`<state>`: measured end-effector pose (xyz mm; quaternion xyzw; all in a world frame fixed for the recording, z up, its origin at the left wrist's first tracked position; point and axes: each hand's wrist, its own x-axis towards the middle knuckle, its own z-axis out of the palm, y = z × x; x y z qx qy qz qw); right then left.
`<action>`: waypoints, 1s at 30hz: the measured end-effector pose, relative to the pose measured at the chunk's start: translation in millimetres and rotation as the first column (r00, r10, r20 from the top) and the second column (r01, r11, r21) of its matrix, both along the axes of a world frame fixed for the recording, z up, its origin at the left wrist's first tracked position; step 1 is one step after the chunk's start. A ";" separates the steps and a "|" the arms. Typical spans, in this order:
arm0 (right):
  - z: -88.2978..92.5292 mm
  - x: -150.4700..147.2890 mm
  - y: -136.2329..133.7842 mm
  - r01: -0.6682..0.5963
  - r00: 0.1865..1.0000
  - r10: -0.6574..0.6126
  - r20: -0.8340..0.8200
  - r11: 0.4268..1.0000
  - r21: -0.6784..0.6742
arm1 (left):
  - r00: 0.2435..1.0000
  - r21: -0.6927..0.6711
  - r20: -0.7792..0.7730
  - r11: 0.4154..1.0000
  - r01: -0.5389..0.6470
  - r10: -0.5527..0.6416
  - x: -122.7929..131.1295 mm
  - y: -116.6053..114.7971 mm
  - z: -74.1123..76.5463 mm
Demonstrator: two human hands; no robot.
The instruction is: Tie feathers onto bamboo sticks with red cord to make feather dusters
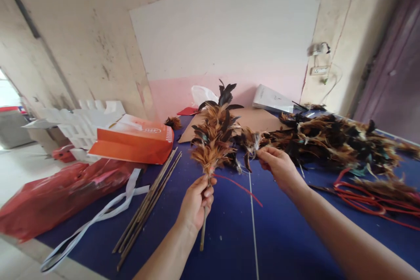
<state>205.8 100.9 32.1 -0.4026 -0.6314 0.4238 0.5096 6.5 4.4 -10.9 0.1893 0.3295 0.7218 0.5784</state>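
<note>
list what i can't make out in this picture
All in the head view:
Stick: upper part, hidden by the left hand and feathers.
Coiled red cord: part cut off by the right edge.
Orange package: print too small and blurred.
Red bag: contents, obscured by its plastic.

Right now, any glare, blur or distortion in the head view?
Head view: bright patch at far left looks blown out; red plastic bag shows sheen; purple panel leans, likely wide-angle stretch; feather pile detail looks soft; feathered stick in the left hand stays readable.
</note>
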 end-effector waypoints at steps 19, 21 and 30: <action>-32.0 -67.3 -54.5 -0.091 0.972 0.067 0.225 0.991 0.099 | 0.993 -0.003 -0.114 0.999 0.040 -0.040 14.3 -6.7 4.5; -31.6 -67.0 -54.0 -0.081 0.972 0.058 0.227 0.993 0.090 | 0.991 -0.007 -0.130 0.999 0.040 -0.040 15.9 -6.2 3.7; -31.9 -67.1 -50.9 -0.064 0.964 0.044 0.261 0.996 0.068 | 0.973 -0.018 -0.203 0.994 0.105 -0.106 16.2 -4.0 -1.8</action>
